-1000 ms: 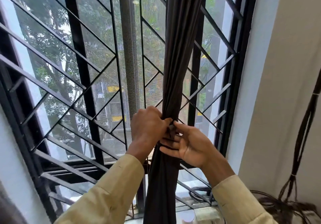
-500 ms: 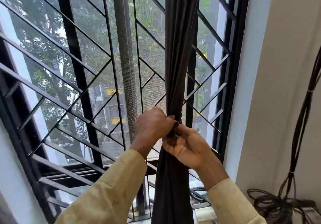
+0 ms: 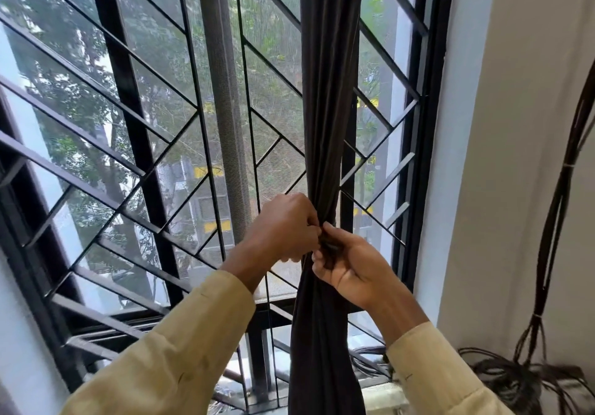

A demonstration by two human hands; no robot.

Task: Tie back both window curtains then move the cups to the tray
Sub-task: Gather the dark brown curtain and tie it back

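Dark brown curtain (image 3: 328,99) gathered into one narrow bundle, hanging right of centre against the black window grille (image 3: 128,131). Left hand (image 3: 285,226) closed in a fist against the bundle's left side, fingertips pinching something dark at the gather. Right hand (image 3: 349,266) just below and right, fingers curled around the cloth, thumb pressed to the same spot. Both hands touching at the pinch point. Whether a tie strip or curtain fabric is pinched: cannot tell. Tan sleeves (image 3: 180,350) near. Dark cables (image 3: 547,253) hanging on the right wall.

Dark brown curtain (image 3: 325,99) (black grille (image 3: 128,99))
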